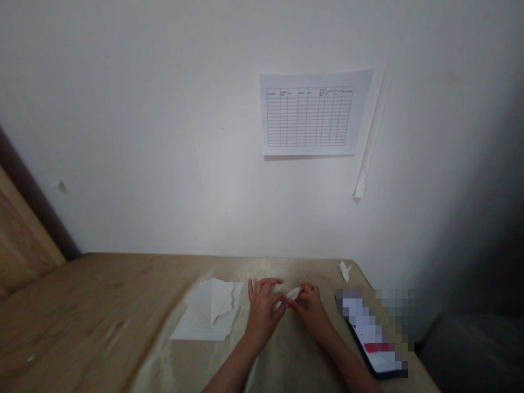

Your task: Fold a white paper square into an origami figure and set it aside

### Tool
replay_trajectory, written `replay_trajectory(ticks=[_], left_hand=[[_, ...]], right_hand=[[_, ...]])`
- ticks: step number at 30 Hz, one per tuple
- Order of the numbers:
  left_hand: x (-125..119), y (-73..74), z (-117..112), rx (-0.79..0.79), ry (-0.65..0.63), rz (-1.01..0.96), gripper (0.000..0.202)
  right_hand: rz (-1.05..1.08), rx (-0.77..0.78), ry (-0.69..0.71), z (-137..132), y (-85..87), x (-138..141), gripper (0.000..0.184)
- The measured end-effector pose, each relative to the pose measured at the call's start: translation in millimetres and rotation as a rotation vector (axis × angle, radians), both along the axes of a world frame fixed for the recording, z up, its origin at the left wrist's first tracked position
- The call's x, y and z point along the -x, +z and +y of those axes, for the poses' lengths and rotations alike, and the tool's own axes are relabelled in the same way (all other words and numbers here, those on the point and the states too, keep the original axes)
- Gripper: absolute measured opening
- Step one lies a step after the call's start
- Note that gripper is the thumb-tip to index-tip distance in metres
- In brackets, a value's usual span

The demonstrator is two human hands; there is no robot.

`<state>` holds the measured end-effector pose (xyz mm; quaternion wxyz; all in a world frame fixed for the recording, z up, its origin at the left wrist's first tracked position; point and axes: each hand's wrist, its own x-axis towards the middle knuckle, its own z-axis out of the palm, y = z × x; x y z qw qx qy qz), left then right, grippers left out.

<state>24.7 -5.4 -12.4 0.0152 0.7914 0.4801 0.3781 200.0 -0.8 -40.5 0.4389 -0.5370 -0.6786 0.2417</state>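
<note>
Between my two hands is a small piece of folded white paper [293,294], raised just over the brown table cover. My left hand [264,303] pinches its near left end between thumb and forefinger, the other fingers spread. On its right side, my right hand [310,305] grips the paper with thumb and bent fingers. Parts of the paper are hidden behind the fingertips. Left of my left hand lie several sheets of white paper [200,328], with a creased, torn-edged sheet [213,300] on top.
A phone [374,338], partly blurred out, lies right of my right arm. Near the table's back right corner sits a small folded paper piece [345,271]. A printed table sheet [309,114] hangs on the white wall behind. A wooden panel [24,229] stands at far left.
</note>
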Motion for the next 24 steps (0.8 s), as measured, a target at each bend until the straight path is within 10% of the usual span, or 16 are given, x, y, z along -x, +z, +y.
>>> replay_trajectory(ticks=[24], left_hand=[[1.2,-1.9,1.6,0.060,0.014,-0.014,0.010]], right_hand=[[-0.127,-0.079,-0.091,0.5,5.4,-4.5,0.012]])
